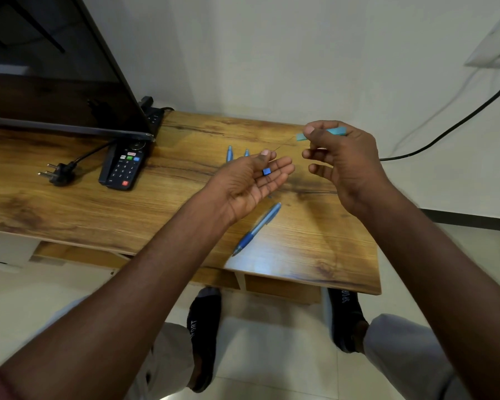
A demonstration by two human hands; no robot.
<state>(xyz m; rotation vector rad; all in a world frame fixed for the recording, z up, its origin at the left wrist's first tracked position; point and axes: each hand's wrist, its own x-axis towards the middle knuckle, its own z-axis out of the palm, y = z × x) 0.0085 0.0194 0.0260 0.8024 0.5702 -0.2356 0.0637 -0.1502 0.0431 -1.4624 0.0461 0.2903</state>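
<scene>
My left hand (pixel 250 180) is held palm up over the wooden table (pixel 156 215), fingers nearly straight, with a small blue piece (pixel 266 171) lying on them. My right hand (pixel 339 160) hovers to its right and pinches a light-blue tube-like pen part (pixel 337 131) between thumb and fingers. A thin dark refill tip (pixel 277 147) sticks out from that part toward the left hand. A blue pen (pixel 257 228) lies on the table below the left hand. Two blue pen parts (pixel 229 153) lie behind the left hand.
A black remote (pixel 124 166) and a loose black plug (pixel 59 173) lie at the left under a dark screen (pixel 55 67). A black cable (pixel 459 122) runs along the wall at the right. My knees and socked feet (pixel 204 336) are below the table's front edge.
</scene>
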